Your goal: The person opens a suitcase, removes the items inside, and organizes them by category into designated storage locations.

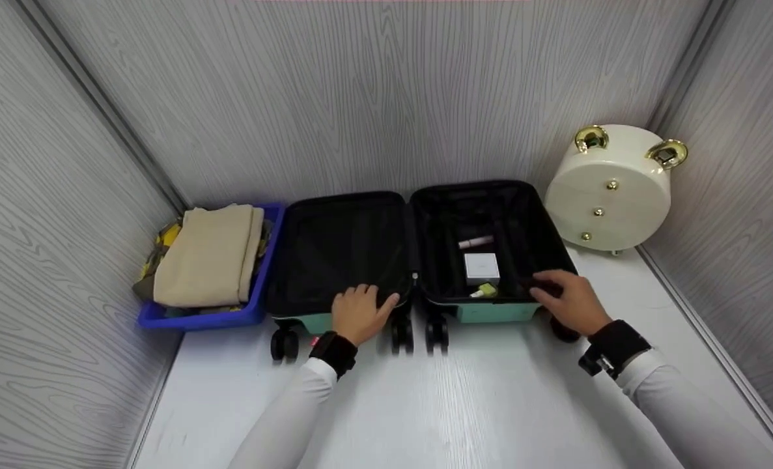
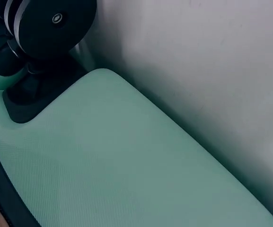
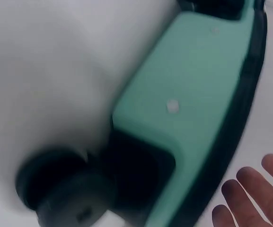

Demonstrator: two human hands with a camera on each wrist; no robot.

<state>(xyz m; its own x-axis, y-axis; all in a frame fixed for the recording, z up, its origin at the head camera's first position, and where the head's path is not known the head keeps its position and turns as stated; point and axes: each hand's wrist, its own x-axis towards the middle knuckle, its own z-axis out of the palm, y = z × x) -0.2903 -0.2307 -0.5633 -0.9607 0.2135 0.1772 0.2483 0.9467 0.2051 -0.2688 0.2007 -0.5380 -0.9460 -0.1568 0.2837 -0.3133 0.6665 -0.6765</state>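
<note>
A mint-green suitcase (image 1: 497, 313) with a black lining lies spread flat, both halves facing up. My left hand (image 1: 360, 314) rests on the near rim of its left half, fingers extended. Over the near right corner of the right half is my right hand (image 1: 572, 301), its fingers loosely bent and holding nothing visible. In the right wrist view, the fingers (image 3: 252, 189) are beside the black rim. That half contains a small white box (image 1: 482, 266), a slim pink tube (image 1: 476, 242) and a small yellow-green item (image 1: 485, 290), whose kind is unclear.
Left of the suitcase, a blue basket (image 1: 197, 320) holds a folded beige cloth (image 1: 207, 257) atop patterned fabric. A round cream case (image 1: 620, 208) with gold ear-like parts and knobs stands at the back right. Suitcase wheels (image 1: 402, 333) point toward me. Grey wood-grain panels (image 1: 373, 98) enclose the surface.
</note>
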